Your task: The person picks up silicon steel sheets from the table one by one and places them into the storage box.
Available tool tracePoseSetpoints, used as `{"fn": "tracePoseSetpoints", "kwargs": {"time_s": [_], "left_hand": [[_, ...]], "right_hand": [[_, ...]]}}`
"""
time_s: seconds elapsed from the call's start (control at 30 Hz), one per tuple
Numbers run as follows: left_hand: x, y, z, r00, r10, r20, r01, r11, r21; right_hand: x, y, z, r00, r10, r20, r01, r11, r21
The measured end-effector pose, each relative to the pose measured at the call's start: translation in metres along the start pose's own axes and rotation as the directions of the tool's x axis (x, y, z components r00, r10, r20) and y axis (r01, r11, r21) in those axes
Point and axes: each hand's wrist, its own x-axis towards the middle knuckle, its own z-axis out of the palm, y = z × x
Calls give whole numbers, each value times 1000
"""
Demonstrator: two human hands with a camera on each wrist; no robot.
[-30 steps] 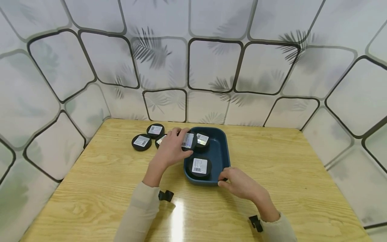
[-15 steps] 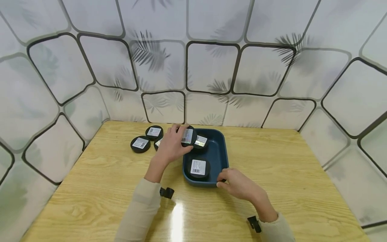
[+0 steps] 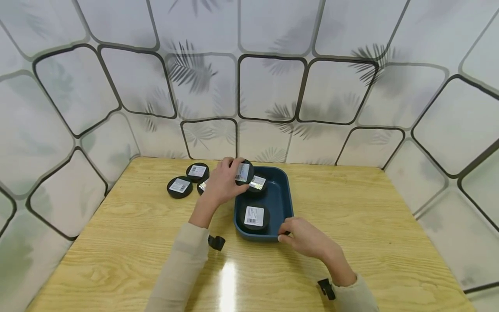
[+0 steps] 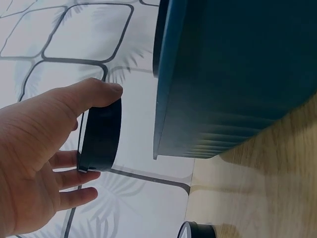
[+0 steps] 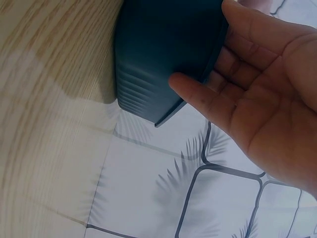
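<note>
My left hand [image 3: 224, 182] pinches a round, flat black tin [image 3: 243, 172] with a white label, between thumb and fingers. In the left wrist view the tin [image 4: 101, 134] is tilted on edge, apart from the wall of the blue bin [image 4: 237, 74]. From the head it appears over the back left rim of the bin [image 3: 289, 195]. Inside the bin lie two more labelled black tins, one at the front [image 3: 254, 216] and one at the back [image 3: 257, 183], partly covered. My right hand [image 3: 306, 236] grips the bin's front right rim; its thumb [image 5: 190, 89] lies against the outer wall.
Left of the bin, three similar tins lie on the wooden table: a front one [image 3: 179, 186], a back one [image 3: 197, 171], and one [image 3: 202, 185] half hidden by my left hand. A patterned wall covering [image 3: 269, 86] stands behind the table.
My left hand has lifted the tin slightly up and away, toward the back of the bin. The right hand keeps its hold on the rim. The head view has shifted a little.
</note>
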Motion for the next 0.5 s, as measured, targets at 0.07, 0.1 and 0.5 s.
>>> {"fn": "tracePoseSetpoints", "kwargs": {"time_s": [0.07,0.1,0.5], "left_hand": [[3,1,1,1000,-5,3,5,1000,-7],[4,1,1,1000,-6,5,6,1000,-10],[19,2,6,999,-18,39,18,1000,15]], "right_hand": [[0,0,0,1000,4,2,-4,1000,1],[0,0,0,1000,6,3,-6,1000,0],[1,1,-1,999,30,17,-31,1000,7]]}}
